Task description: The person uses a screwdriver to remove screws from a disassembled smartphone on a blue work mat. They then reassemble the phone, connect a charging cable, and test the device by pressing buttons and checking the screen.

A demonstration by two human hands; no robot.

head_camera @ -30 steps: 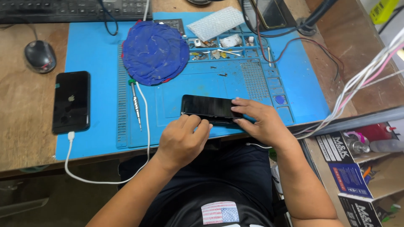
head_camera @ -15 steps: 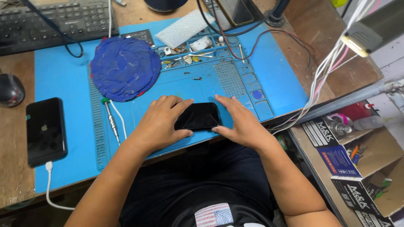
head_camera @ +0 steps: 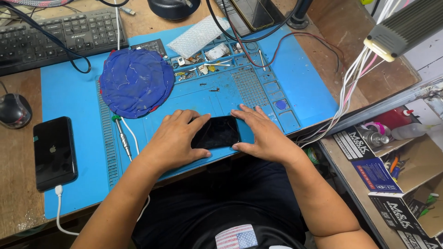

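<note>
- Far left, a black phone point(head_camera: 54, 153) lies face down at the edge of the blue mat point(head_camera: 69, 92), a white cable point(head_camera: 60, 216) plugged into its lower end; it has not moved.
- Beside it a slim screwdriver point(head_camera: 122, 136) with a green collar lies along the mat's ridged strip, below the round, wrinkled blue cloth pad point(head_camera: 134, 82).
- My left hand point(head_camera: 177, 138) lies flat, fingers spread, covering the left part of the dark phone point(head_camera: 217, 132); it presses rather than grips.
- That phone, glossy and smooth, lies near the mat's front edge. A second ago it lay long and slanted under my fingertips; now it sits squarer between my palms, so I judge I have turned and steadied it.
- My right hand point(head_camera: 263, 136) is open too, thumb at the phone's lower right corner, fingers resting on the mat.
- Beyond, small tray pockets point(head_camera: 207, 57) hold tiny metal parts.
</note>
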